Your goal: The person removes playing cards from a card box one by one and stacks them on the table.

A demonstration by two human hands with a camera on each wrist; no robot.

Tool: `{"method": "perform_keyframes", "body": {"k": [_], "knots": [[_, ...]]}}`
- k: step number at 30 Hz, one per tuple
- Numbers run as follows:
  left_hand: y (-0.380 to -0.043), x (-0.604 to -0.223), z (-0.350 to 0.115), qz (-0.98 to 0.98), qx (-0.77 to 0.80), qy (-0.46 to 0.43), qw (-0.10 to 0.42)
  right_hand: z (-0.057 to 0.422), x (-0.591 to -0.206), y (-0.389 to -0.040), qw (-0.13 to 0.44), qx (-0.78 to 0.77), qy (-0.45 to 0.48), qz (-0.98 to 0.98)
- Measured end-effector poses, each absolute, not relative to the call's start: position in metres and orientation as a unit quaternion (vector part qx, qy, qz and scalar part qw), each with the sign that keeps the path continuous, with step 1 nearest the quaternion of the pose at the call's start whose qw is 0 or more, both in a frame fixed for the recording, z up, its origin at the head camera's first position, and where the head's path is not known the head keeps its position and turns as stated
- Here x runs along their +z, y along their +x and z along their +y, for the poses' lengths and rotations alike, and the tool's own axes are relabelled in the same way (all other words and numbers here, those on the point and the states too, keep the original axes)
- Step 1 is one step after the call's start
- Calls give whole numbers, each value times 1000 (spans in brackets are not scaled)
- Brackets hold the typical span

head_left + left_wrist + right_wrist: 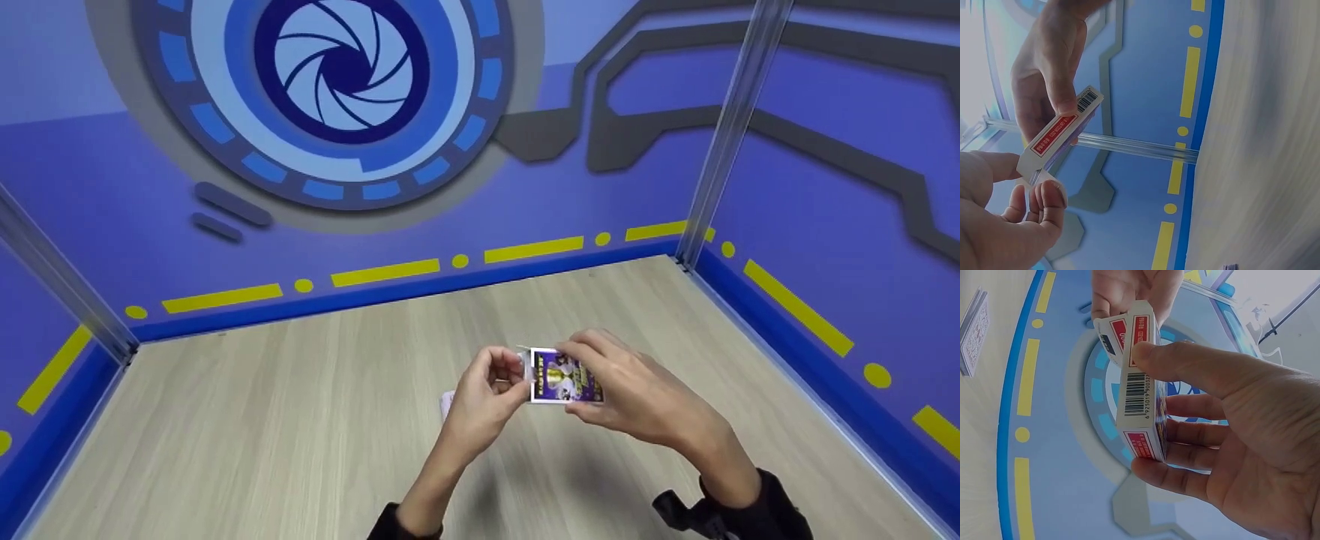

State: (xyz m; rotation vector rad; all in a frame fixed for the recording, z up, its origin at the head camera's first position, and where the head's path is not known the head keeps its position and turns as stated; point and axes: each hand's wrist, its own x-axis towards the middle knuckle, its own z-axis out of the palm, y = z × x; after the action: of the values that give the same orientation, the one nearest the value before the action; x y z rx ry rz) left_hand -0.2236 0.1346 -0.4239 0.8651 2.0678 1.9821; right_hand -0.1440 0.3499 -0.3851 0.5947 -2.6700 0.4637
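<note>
My right hand (637, 390) holds a small purple-and-white playing-card box (562, 379) above the table, thumb along one narrow side and fingers along the opposite one. In the right wrist view that narrow side carries a barcode and red labels. My left hand (484, 397) is at the box's left end, its thumb and curled fingers about the end flap (1107, 340), which stands out from the box. A deck of playing cards (975, 333) with patterned backs lies on the table; in the head view my left hand mostly hides it.
The pale wood-grain table (300, 420) is bounded by blue printed wall panels (420, 217) at the back and both sides. Clear corner posts (724, 142) join the panels. A black wrist strap (750, 517) sits on the right forearm.
</note>
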Motion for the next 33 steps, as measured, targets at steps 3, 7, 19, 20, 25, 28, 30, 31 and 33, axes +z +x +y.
{"method": "perform_keyframes", "body": {"k": [3, 7, 19, 20, 25, 28, 30, 31, 33], "knots": [[-225, -424, 135, 690, 664, 278, 77, 350, -385, -145, 187, 160, 220, -944], [-226, -425, 135, 702, 654, 273, 76, 350, -386, -145, 187, 162, 223, -943], [-225, -425, 135, 704, 657, 253, 91, 350, -389, -149, 174, 163, 221, -946], [-225, -425, 135, 699, 662, 252, 97, 350, -389, -149, 172, 163, 220, -946], [-225, -424, 135, 689, 670, 254, 112, 350, -389, -148, 167, 167, 214, -948], [-226, -424, 133, 687, 671, 257, 109, 351, -389, -148, 165, 169, 214, -948], [-227, -423, 132, 690, 669, 257, 103, 351, -389, -149, 165, 168, 211, -949], [-227, -423, 131, 693, 666, 256, 100, 352, -390, -149, 165, 168, 209, -949], [-228, -421, 128, 701, 660, 253, 92, 352, -390, -149, 164, 170, 205, -950]]}}
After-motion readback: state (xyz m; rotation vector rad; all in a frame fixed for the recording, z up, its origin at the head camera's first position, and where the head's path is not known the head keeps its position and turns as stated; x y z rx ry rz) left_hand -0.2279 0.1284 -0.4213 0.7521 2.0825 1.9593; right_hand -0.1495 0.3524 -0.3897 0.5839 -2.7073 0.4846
